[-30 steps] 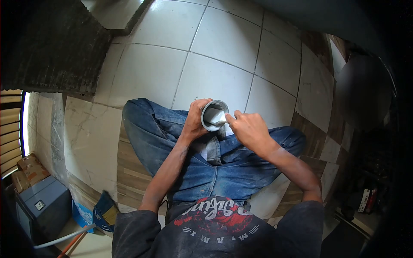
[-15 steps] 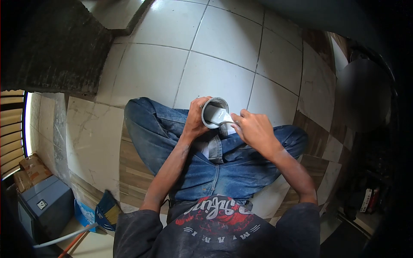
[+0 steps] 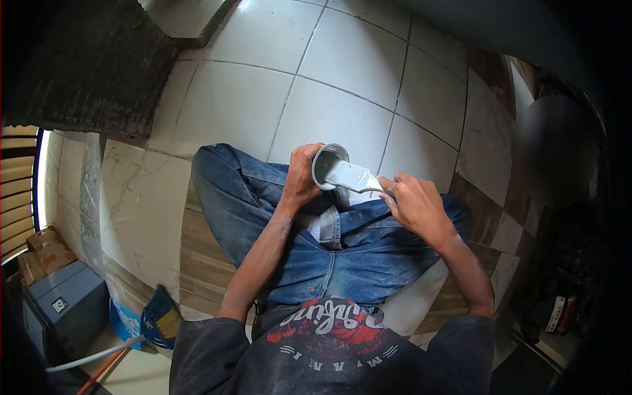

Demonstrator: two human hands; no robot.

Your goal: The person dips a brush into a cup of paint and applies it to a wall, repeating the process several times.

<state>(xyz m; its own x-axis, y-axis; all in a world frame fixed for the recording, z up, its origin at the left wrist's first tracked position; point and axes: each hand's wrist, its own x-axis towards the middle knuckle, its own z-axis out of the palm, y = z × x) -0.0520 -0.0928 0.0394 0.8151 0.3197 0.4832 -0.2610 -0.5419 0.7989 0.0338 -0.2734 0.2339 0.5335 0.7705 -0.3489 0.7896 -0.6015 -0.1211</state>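
A small round can (image 3: pixel 327 158), its grey inner wall smeared with white, tilts over my lap with its mouth toward me. My left hand (image 3: pixel 303 172) is wrapped round the can's side. A paintbrush (image 3: pixel 351 176) coated in white lies across the rim, its bristle tip inside the can. The brush handle is gripped by my right hand (image 3: pixel 419 205), thumb and fingers closed on it. My crossed legs in blue jeans (image 3: pixel 243 197) are beneath both hands.
Pale tiles (image 3: pixel 336 108) cover the floor ahead. A dark rough slab (image 3: pixel 85 72) stands at upper left. At lower left are a grey bin (image 3: pixel 69 299), a cardboard box (image 3: pixel 49 253) and a blue broom (image 3: pixel 161 319). Dark clutter with a red item (image 3: pixel 565 317) fills the right.
My right hand has moved right, drawing the paintbrush partly out of the can, so more of its white-coated head shows. My left hand still holds the can, nearly unmoved.
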